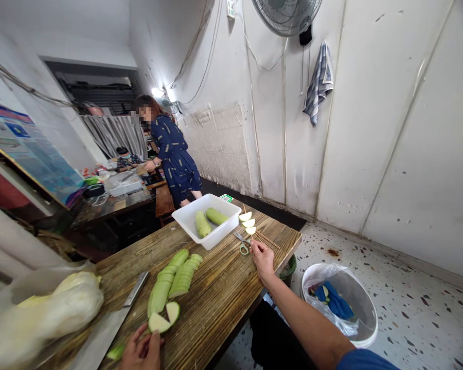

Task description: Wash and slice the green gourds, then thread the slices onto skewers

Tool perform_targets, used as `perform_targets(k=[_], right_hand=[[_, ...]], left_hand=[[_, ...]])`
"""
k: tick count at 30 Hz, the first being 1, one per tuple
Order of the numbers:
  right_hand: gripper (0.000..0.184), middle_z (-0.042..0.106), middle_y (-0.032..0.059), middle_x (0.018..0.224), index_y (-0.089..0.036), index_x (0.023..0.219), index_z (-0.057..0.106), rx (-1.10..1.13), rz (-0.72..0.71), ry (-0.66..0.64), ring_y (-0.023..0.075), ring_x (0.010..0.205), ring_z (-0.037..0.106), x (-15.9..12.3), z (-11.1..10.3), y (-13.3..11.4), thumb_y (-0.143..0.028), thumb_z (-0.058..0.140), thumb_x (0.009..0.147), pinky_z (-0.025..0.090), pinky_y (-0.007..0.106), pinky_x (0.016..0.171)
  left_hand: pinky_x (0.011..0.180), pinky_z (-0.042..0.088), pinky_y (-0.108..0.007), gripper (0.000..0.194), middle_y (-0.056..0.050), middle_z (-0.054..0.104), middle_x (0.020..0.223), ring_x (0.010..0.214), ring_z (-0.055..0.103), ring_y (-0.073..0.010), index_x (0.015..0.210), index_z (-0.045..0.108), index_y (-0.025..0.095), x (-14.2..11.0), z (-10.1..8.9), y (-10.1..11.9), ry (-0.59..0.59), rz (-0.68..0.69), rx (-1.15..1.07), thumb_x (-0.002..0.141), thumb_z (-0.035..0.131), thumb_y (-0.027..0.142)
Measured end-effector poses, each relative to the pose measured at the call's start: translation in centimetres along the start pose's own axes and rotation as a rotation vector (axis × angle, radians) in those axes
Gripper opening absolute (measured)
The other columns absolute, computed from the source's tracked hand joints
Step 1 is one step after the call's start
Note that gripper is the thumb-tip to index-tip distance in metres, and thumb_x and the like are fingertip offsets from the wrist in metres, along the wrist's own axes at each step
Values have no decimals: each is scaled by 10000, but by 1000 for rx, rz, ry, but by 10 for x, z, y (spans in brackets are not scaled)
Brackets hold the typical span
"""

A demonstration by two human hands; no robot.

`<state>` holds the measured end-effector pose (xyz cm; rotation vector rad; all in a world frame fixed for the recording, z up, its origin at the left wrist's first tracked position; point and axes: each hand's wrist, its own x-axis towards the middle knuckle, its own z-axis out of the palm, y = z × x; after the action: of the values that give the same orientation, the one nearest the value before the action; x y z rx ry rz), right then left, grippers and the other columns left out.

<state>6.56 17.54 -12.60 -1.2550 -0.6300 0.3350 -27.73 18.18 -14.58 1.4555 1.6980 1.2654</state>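
Note:
My right hand [263,259] pinches the lower end of a thin wooden skewer [252,237]. Three pale half-round zucchini slices [248,223] are threaded on it, one above another. At the table's front, the thumb and fingertips of my left hand [142,350] close on the edge of a cut zucchini slice [159,323]. Another cut slice [173,311] leans beside it. Two rows of sliced green zucchini [162,290] lie just beyond. Green-handled scissors [243,248] rest left of my right hand, and loose skewers [269,240] lie behind it.
A white plastic tub [220,234] holds two whole zucchini. On the left lie a cleaver [104,329] and a bagged pale vegetable [77,295]. A lined bucket [366,329] stands on the floor at right. One person [173,149] stands beyond the table; another sits farther back.

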Motion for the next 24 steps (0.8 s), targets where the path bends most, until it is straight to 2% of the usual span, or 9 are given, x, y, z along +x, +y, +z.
perform_targets(k=[11,14,16,18,20,22,24], right_hand=[[365,664,29,636,-162,873,723,-99,-128,-49,153,592,584,-1,0,-6,-422,469,844,466,247,568],[311,694,45,744,-182,877,726,-132,-196,-133,167,690,613,-7,-3,-14,-387,495,838,480,267,665],[236,696,36,755,-202,836,734,-154,-246,-253,163,706,613,-14,-8,-21,-357,558,804,469,259,697],[186,688,23,732,-221,810,734,-268,-320,-447,149,690,606,-22,-15,-29,-315,574,803,451,235,688],[205,682,21,747,-231,825,722,-526,-406,-639,138,712,605,-27,-21,-35,-265,521,845,431,213,687],[242,680,25,787,-229,829,705,-811,-440,-727,133,753,610,-29,-25,-40,-234,468,879,415,197,690],[260,678,29,810,-221,805,691,-1014,-413,-729,134,764,614,-30,-25,-43,-237,447,894,403,193,675]], left_hand=[[702,499,-365,612,-40,697,762,687,652,-232,1136,560,174,-3,-1,2,-18,29,38,668,543,568],[728,500,-357,612,-39,699,792,717,654,-228,1154,563,184,-4,-1,0,-9,41,55,681,532,571],[738,498,-351,601,-40,701,810,732,654,-226,1150,576,190,-5,0,1,-4,50,73,685,533,569],[735,498,-345,588,-46,702,835,733,653,-221,1144,588,191,-7,0,3,0,51,74,691,532,560],[730,497,-341,573,-54,702,854,727,652,-215,1140,597,187,-9,1,6,4,47,53,698,531,546],[737,495,-341,557,-61,700,866,732,651,-213,1132,605,184,-10,2,9,9,38,31,702,535,530],[751,492,-346,544,-67,697,877,745,650,-215,1126,611,180,-11,3,11,16,26,19,703,542,516]])
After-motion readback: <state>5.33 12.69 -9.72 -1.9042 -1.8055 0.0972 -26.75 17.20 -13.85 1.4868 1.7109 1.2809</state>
